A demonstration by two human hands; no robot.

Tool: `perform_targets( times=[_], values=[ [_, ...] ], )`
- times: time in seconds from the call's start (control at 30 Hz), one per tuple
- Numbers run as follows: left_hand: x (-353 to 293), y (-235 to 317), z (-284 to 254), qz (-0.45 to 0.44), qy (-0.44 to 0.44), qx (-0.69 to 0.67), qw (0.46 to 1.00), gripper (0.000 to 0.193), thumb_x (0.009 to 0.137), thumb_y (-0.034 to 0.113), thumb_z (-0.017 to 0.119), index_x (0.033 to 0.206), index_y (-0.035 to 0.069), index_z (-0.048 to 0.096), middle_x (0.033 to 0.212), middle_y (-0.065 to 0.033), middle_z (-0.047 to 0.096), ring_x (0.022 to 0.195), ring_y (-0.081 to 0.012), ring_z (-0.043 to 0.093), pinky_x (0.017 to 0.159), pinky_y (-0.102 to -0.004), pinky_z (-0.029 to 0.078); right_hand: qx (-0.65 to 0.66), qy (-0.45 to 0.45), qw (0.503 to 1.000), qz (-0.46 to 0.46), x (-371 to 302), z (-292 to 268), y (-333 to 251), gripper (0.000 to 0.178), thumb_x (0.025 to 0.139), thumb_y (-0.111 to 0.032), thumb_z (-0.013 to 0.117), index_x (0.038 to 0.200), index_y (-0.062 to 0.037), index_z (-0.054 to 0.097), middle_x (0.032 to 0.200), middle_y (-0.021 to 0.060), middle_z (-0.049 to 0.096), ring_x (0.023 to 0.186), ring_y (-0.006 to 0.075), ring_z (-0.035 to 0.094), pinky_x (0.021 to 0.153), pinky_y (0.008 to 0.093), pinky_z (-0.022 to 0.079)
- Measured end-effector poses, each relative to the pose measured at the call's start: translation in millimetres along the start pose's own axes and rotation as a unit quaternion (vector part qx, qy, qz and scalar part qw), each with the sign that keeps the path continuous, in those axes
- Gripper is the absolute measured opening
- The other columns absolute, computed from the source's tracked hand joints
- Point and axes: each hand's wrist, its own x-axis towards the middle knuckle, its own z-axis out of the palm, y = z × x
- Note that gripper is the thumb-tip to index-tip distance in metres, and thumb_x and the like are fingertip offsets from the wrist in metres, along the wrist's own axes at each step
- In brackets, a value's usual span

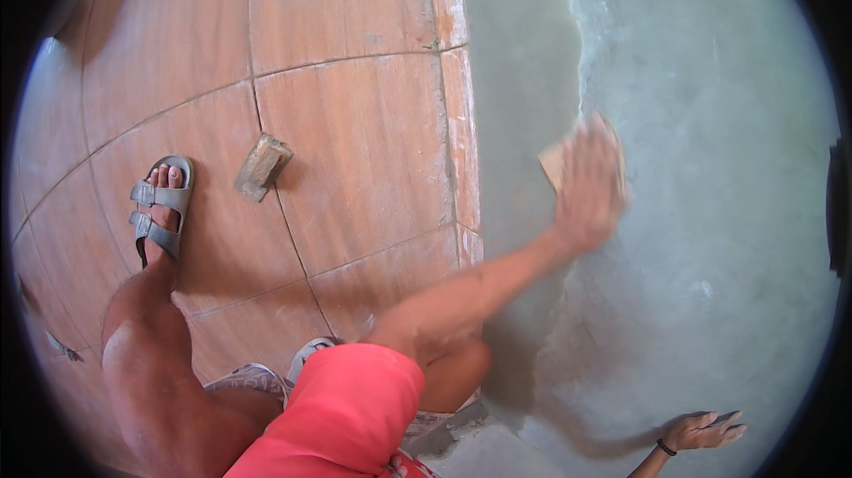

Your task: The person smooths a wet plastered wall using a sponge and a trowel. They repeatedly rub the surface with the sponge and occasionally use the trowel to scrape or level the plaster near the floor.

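Note:
My left hand (587, 189), at the end of a bare forearm from a red sleeve, presses flat over a thin tan pad (551, 165) against a grey plastered surface (710, 167). Edges of the pad show on both sides of the fingers; its exact kind is unclear, and the hand is slightly blurred. It lies on the line where a darker, smoother grey strip (515, 61) meets paler plaster. At the lower right, my right hand (706, 432), with a dark bracelet on its wrist, is empty, its fingers stretched out close to the plaster.
Reddish-brown floor tiles (355, 132) fill the left side, with a narrow whitish-smeared tile strip (461, 141) along the plaster. A worn grey-brown block (264, 165) lies on them. My sandalled foot (163, 203) is left of it. A dark object (836, 210) shows at the right rim.

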Motion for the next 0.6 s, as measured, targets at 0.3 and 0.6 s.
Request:
perform_targets(
  times=[0.3, 0.6],
  values=[
    [17, -77, -12, -0.226, 0.062, -0.007, 0.972, 0.067, 0.097, 0.030, 0.040, 0.147, -0.004, 0.011, 0.154, -0.0245, 0.006, 0.143, -0.0403, 0.004, 0.116, -0.0496, 0.005, 0.035, 0.041, 0.998, -0.017, 16, -4, -26, 0.050, 0.100, -0.036, 0.040, 0.132, 0.0005, 0.049, 0.146, 0.0219, 0.033, 0.134, 0.0368, 0.032, 0.110, 0.0507, 0.025],
    [-41, -42, 1, -0.030, 0.016, -0.040, 0.999, 0.067, 0.099, 0.034, 0.035, 0.149, -0.002, 0.008, 0.155, -0.0226, 0.004, 0.144, -0.0378, -0.001, 0.116, -0.0497, 0.001, -0.006, 0.033, 0.999, -0.013, 15, 0, -14, 0.051, 0.100, -0.037, 0.039, 0.131, 0.0003, 0.051, 0.146, 0.0217, 0.034, 0.135, 0.0372, 0.032, 0.110, 0.0516, 0.026]
  ],
)
